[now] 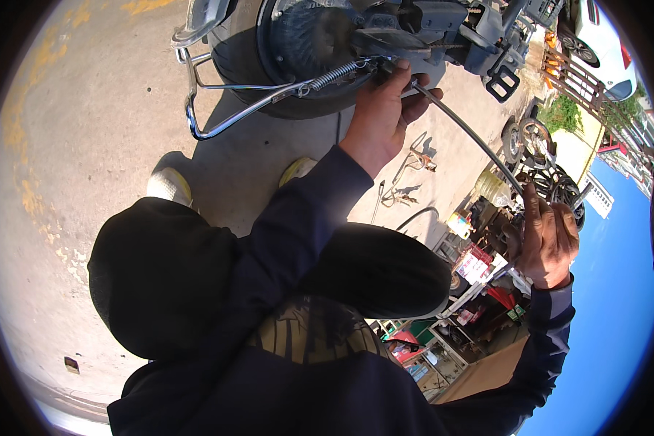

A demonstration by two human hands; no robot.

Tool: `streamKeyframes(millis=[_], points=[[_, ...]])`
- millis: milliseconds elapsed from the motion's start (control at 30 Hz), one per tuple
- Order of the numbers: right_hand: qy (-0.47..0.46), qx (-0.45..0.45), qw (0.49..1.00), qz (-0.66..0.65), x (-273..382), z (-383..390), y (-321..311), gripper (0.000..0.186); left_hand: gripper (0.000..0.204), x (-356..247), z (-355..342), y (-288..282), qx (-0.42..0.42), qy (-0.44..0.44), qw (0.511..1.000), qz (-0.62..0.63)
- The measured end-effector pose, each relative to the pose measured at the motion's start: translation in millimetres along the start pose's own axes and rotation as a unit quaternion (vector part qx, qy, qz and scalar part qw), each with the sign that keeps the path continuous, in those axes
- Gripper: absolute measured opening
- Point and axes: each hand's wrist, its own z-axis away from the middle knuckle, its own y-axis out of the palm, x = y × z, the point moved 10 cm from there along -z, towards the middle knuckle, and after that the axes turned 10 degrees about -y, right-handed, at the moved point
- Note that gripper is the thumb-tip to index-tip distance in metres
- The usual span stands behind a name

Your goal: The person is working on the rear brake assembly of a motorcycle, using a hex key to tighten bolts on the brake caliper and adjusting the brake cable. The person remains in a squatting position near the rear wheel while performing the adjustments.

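Note:
My left hand (382, 116) is closed around the near end of a long, thin metal bar (472, 134), close beside the wheel's centre. What its fingertips press on there is partly hidden. My right hand (546, 236) grips the far end of the same bar, which slants down to the right between the two hands. Just left of my left hand, a coiled spring (334, 75) joins a chrome stand (251, 98). Behind them is the black tyre (236, 62) of a motorbike or scooter, with a dark hub cover (316, 35).
A hand tool (407, 171) lies on the concrete (87, 160) under the bar. To the right are loose wheels (536, 138), a cluttered rack (479, 298), a yellowish bucket (490, 187) and a white car (609, 54). My shoes (169, 187) are beside the tyre.

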Motion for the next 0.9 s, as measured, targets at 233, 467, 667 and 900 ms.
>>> streamKeyframes(millis=[233, 467, 667, 900], points=[[0.441, -0.213, 0.684, -0.540, -63, 42, 20, 0.076, 0.017, 4, 4, 2, -0.007, -0.014, 1.000, -0.010], [-0.011, 0.076, 0.991, 0.111, 19, -5, -1, 0.038, 0.016, 1, 2, 0, -0.022, -0.010, 1.000, -0.013], [0.476, -0.174, 0.566, -0.651, -24, 54, 31, 0.062, 0.015, 9, 6, 13, 0.044, -0.030, 0.999, 0.001], [0.051, 0.102, 0.993, -0.011, 6, -1, 2, 0.058, 0.017, 2, 3, 7, 0.014, -0.017, 0.999, -0.036]])
